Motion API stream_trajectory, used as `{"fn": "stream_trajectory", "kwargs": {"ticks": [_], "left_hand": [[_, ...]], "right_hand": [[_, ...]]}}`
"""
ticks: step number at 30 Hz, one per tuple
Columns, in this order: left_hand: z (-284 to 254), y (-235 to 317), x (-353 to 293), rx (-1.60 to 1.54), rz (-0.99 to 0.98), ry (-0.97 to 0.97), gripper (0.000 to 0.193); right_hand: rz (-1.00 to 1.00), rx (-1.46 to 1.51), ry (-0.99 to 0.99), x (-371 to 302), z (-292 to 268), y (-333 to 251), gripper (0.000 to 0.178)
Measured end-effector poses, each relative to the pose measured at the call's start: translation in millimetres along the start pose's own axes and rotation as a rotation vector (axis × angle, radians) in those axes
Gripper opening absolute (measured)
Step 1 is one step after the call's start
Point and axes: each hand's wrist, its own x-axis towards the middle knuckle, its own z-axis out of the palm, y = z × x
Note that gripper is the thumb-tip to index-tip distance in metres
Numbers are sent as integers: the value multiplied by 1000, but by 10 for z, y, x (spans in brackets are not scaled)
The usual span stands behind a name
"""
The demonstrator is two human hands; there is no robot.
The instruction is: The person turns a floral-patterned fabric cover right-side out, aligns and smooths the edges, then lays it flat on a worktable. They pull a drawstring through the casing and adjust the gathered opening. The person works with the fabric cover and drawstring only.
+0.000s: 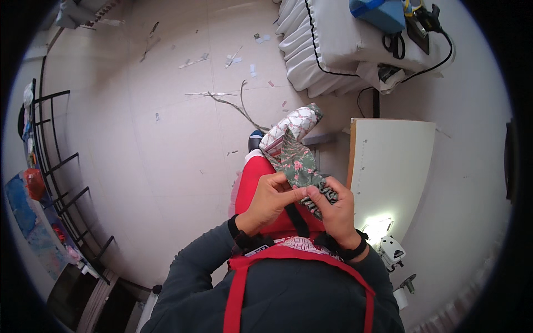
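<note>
Green floral fabric (298,162) with pink flowers hangs in front of my lap. My left hand (265,201) pinches its near edge between thumb and fingers. Bunched, gathered cloth sits in my right hand (336,210), whose thumb meets the left thumb at the edge. Beyond them, a white quilted piece (294,126) with a pink crisscross pattern extends away over the floor, seemingly joined to the green cloth. Whether anything small lies between the thumbs is hidden. A red apron (255,183) covers my lap under the cloth.
At right stands a white board or tabletop (388,161) with a white sewing machine (392,250) near its close end. A white-draped table (344,39) holds black-handled scissors (395,45) and a blue box (380,15). Fabric strips (233,104) and scraps litter the floor. A black metal rack (61,155) stands left.
</note>
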Motion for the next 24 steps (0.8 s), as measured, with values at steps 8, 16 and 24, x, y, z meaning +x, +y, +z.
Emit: {"fn": "stream_trajectory", "kwargs": {"ticks": [8,16,24], "left_hand": [[-198,241,114,-347,-21,-96,26],[-261,334,86,-46,57,-29,13],[-315,554,174,-343,85,-87,19]], "right_hand": [[-4,-118,-68,-29,89,-347,24],[-9,-54,108,172,467,-307,21],[-196,-258,24,320,549,-543,19]]}}
